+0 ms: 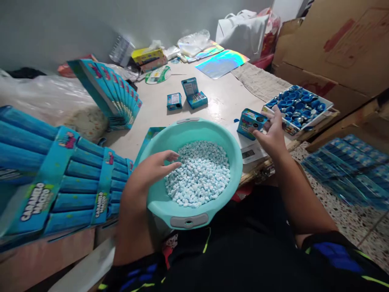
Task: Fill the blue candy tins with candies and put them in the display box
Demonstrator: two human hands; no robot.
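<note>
A turquoise plastic basin [234, 154] stands in front of me, filled in the middle with small pale blue and white candies [200, 174]. Just above the candies, at the basin's left side, my left hand [158, 166] has its thumb and fingers apart, with nothing visible between them. On the right, my right hand [270, 132] grips a small blue cardboard candy box [247, 123] by its right side. The box is upright at a white digital scale [253, 156]; whether its base rests on the scale I cannot tell.
Two small blue boxes [174, 101] sit behind the basin, one with its lid raised. A white tray [326, 104] of blue caps is at right. Blue cartons [69, 178] crowd the left, beside fanned blue sheets [112, 93]. Wrapped blue packs [349, 166] lie at lower right.
</note>
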